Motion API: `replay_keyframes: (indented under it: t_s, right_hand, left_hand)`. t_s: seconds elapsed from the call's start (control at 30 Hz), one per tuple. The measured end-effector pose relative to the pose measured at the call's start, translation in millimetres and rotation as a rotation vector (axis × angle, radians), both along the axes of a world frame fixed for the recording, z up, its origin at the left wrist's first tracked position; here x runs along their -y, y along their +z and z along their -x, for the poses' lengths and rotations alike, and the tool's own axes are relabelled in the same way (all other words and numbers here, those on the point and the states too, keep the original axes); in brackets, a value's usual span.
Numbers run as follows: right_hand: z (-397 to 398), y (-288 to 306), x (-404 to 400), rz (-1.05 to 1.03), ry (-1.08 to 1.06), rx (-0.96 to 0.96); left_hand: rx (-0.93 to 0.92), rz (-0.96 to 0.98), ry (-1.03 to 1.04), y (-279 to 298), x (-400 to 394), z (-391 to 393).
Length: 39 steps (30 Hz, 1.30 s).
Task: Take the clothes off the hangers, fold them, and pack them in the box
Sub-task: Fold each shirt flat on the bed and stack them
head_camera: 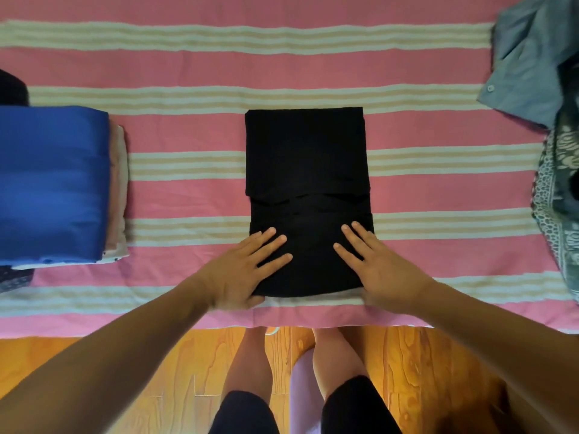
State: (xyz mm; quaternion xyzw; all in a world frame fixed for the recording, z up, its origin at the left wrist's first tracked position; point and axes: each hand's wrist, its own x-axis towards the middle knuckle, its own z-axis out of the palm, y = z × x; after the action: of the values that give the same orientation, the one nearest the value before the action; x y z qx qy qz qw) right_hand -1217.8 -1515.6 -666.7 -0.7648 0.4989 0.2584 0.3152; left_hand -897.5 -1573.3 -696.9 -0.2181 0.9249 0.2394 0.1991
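A black garment (307,158), folded into a tall rectangle, lies in the middle of the pink striped bed sheet (188,67). My left hand (244,270) lies flat on its near left corner with fingers spread. My right hand (379,264) lies flat on its near right corner, fingers straight. A stack of folded clothes with a blue one on top (50,186) sits at the left edge. Unfolded clothes are piled at the right: a grey-blue buttoned shirt (526,67) and a patterned teal piece (557,195). No box or hangers are in view.
The bed's near edge runs across the frame just past my hands. Below it is an orange wooden floor (125,355) where my legs stand. A dark item (12,86) lies behind the blue stack at the far left.
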Motion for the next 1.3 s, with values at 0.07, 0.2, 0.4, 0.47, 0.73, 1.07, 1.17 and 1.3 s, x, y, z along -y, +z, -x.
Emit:
replay_keyframes:
  t_s: [0.07,0.2,0.4,0.47,0.73,1.07,1.17,1.3]
  right_hand:
    - [2.8,17.0,13.4,-0.127,-0.045,0.074]
    - [18.1,62.6,82.9,-0.398,-0.697,0.271]
    - [41.4,51.3,196.2,-0.217,-1.414,0.92]
    - [35.0,24.8,194.9,-0.259,-1.505,0.849]
    - [3.3,-15.2,182.5,0.212,-1.616,0.625]
    - [-14.8,-23.7,190.0,0.71,-0.89,0.117]
    - [-30.1,-42.0,185.6,0.639,-0.702,0.058]
    - [-14.1,-77.0,184.2,0.471,-0.684,-0.033]
  left_hand:
    - [-0.085,-0.239,0.207,14.0,5.8,6.0]
    - [-0.244,-0.885,1.085,58.2,60.9,25.8]
    - [-0.613,-1.055,1.599,70.0,169.8,53.0]
    - [-0.575,-0.91,1.736,47.3,169.2,60.2]
    - [-0.712,-0.478,1.91,17.6,145.2,82.4]
    - [-0.303,0.469,0.731,14.9,153.1,118.5]
    - [-0.126,0.362,0.722,-10.7,166.1,123.9]
    - [0.005,0.301,0.887,-45.5,164.8,112.0]
